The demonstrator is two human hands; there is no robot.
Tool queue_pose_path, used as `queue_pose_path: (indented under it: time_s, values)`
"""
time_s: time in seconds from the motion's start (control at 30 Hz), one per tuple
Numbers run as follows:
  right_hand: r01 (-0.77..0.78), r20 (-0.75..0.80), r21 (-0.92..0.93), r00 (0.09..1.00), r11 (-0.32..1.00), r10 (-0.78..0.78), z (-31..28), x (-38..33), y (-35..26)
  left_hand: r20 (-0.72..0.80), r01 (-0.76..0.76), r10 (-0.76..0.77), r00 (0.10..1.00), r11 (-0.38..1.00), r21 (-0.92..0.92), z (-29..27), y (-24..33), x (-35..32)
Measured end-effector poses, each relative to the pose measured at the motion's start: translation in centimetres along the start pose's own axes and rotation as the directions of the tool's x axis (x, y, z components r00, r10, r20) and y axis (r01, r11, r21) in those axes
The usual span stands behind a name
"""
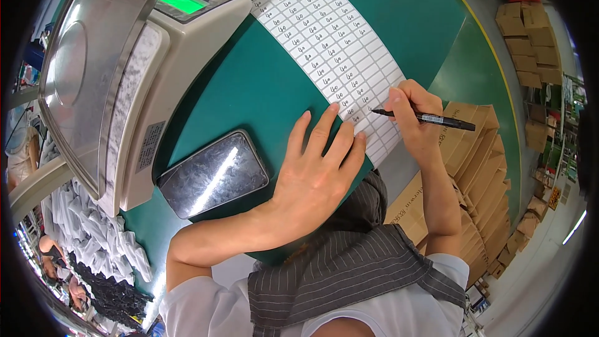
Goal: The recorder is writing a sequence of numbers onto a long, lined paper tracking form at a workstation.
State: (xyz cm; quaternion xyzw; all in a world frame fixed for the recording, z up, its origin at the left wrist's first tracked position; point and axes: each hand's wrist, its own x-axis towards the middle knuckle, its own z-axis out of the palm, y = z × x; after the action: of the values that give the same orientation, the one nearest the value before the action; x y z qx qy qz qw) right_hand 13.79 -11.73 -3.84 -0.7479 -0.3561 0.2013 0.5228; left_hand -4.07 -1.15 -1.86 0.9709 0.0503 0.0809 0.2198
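Observation:
A long white label sheet [324,43], ruled into small cells, runs from the top of the view down toward me. Most of its cells carry handwritten marks; several in the right-hand columns are blank. My right hand [415,115] grips a black marker pen [443,121], its tip down at a cell near the sheet's lower part. Fingers spread, my left hand [321,168] lies flat with its fingertips at the sheet's left edge. Beside the left wrist, a dark smartphone [215,173] with a smeared, glare-streaked screen rests on the green table [249,81].
A pale weighing scale [181,43] with green displays and a clear cover stands at the left. Grey bundled items [93,231] and a black pile [103,290] lie beyond it. Flattened cardboard boxes [474,181] lean at the right; stacked cartons [530,43] stand farther off.

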Motion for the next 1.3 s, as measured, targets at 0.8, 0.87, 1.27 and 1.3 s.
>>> queue_pose_path:
  time_s: [0.8, 0.87, 1.27, 1.3]
  values:
    - [-0.043, -0.216, 0.307, 0.97, 0.951, 0.113, 0.0, 0.1, 0.0, -0.017, -0.02, 0.02, 1.0, 0.999, 0.028, -0.1, -0.3, 0.1]
    - [-0.059, -0.223, 0.329, 0.965, 0.943, 0.138, 0.0, 0.1, -0.2, -0.008, -0.028, 0.029, 1.0, 0.999, 0.033, 0.0, -0.4, 0.0]
    - [-0.058, -0.272, 0.299, 0.952, 0.953, 0.143, 2.8, 2.0, -1.7, -0.067, 0.052, -0.046, 0.997, 0.994, 0.094, -0.6, -1.3, 0.4]
    - [-0.064, -0.261, 0.301, 0.954, 0.951, 0.147, 2.8, 2.3, -1.8, -0.061, 0.064, -0.059, 0.996, 0.994, 0.092, -0.6, -1.3, 0.3]
